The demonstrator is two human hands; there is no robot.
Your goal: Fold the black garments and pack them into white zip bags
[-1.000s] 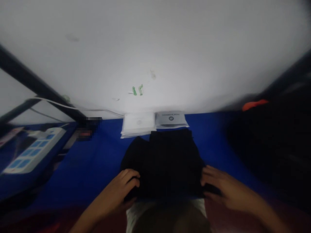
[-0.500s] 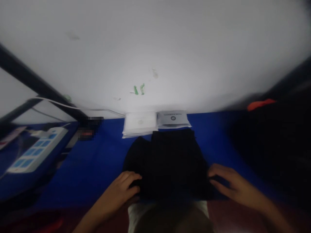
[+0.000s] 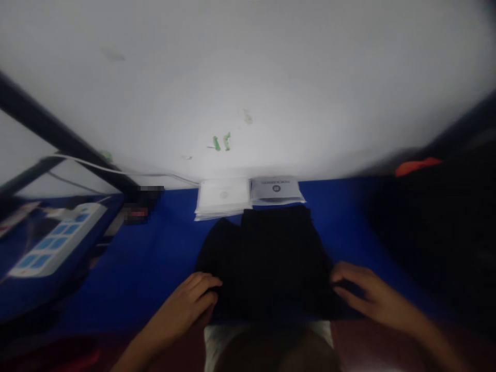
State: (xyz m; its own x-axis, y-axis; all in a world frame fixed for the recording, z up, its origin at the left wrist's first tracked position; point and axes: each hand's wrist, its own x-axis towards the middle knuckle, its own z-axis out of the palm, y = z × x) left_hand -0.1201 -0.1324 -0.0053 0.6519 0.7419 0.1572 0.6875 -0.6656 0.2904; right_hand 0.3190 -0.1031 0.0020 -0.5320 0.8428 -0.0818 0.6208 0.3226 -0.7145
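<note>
A dark black garment (image 3: 275, 258), possibly shorts, lies flat in front of me, its straight upper edge facing the wall. At its lower left edge, my left hand (image 3: 191, 297) is closed, with the thumb and forefinger pinching the cloth. Across from it, my right hand (image 3: 360, 289) holds the right edge between thumb and bent fingers. The darkness of the cloth hides its folds and exactly how much fabric is in each grip.
Beyond the garment lie a stack of white packets (image 3: 223, 196) and a grey printed packet (image 3: 276, 190). A white power strip (image 3: 58, 240) is on the left of the blue table (image 3: 135, 274). A large dark mass (image 3: 437, 232) with an orange piece (image 3: 418, 166) stands right.
My left hand has shifted slightly left, and its thumb has come closer to the forefinger. The right hand and the garment have hardly moved.
</note>
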